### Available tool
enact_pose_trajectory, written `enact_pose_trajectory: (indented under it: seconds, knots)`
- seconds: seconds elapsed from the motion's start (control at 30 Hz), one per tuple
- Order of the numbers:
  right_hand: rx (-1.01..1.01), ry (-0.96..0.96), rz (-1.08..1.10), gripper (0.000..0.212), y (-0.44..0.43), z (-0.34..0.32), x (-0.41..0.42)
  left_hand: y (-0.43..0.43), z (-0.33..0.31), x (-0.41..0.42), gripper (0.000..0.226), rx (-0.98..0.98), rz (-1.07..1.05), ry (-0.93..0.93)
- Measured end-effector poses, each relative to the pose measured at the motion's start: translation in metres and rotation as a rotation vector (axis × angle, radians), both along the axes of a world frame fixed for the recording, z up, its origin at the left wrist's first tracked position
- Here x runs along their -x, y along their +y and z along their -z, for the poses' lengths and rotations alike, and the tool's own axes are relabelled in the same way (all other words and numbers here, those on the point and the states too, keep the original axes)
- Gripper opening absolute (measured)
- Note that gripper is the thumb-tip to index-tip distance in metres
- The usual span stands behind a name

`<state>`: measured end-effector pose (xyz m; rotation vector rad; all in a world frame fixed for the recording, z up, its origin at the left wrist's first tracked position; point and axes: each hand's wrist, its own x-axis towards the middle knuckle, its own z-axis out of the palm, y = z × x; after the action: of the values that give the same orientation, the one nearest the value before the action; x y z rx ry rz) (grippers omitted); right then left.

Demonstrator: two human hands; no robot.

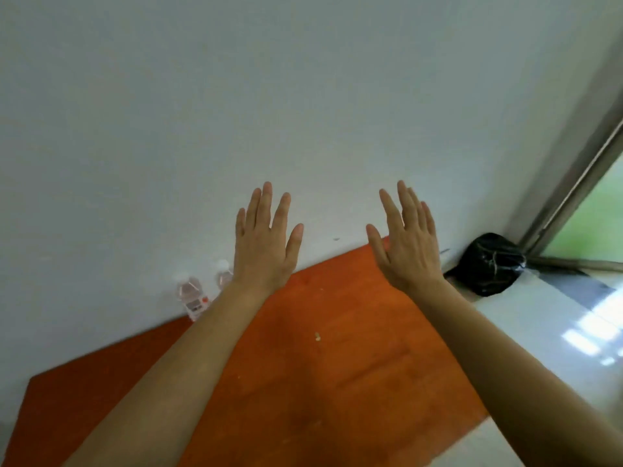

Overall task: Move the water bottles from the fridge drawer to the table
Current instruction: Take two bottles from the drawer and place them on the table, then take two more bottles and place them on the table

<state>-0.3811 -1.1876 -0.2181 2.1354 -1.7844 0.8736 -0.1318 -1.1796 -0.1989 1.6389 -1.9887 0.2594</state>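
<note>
Two clear water bottles stand on the orange table (337, 348) against the white wall: one (193, 296) at the left with a white label, the other (224, 275) just right of it, partly hidden by my left wrist. My left hand (264, 244) is raised above the table with fingers spread and nothing in it. My right hand (406, 242) is raised beside it, also spread and empty. No fridge drawer is in view.
A black plastic bag (487, 264) sits on the floor in the corner right of the table. A window or glass door frame (573, 200) runs along the right edge. Pale glossy floor (556, 325) lies right of the table. A small crumb (317, 337) lies on the table.
</note>
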Motion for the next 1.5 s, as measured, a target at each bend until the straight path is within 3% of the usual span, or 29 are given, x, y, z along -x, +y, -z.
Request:
enact_pose_trajectory:
  seconds: [0.2, 0.33, 0.6, 0.8, 1.17, 1.5]
  knots:
    - [0.024, 0.113, 0.35, 0.068, 0.148, -0.028, 0.224, 0.072, -0.022, 0.216, 0.06, 0.01, 0.292, -0.039]
    - [-0.003, 0.084, 0.564, 0.07, 0.251, -0.024, 0.349, 0.127, -0.023, 0.352, 0.064, -0.016, 0.497, -0.07]
    - [-0.027, -0.008, 0.903, 0.073, 0.409, 0.002, 0.514, 0.215, -0.022, 0.583, 0.061, 0.053, 0.872, -0.057]
    - [-0.052, 0.025, 1.136, 0.076, 0.509, 0.015, 0.642, 0.282, -0.001, 0.763, 0.065, 0.043, 1.146, -0.052]
    - [-0.08, 0.053, 1.47, 0.082, 0.657, -0.004, 0.844, 0.391, 0.003, 1.059, 0.068, -0.036, 1.408, -0.171]
    - [-0.183, -0.142, 1.586, 0.083, 0.765, 0.041, 1.002, 0.48, 0.043, 1.234, 0.07, -0.097, 1.481, -0.403]
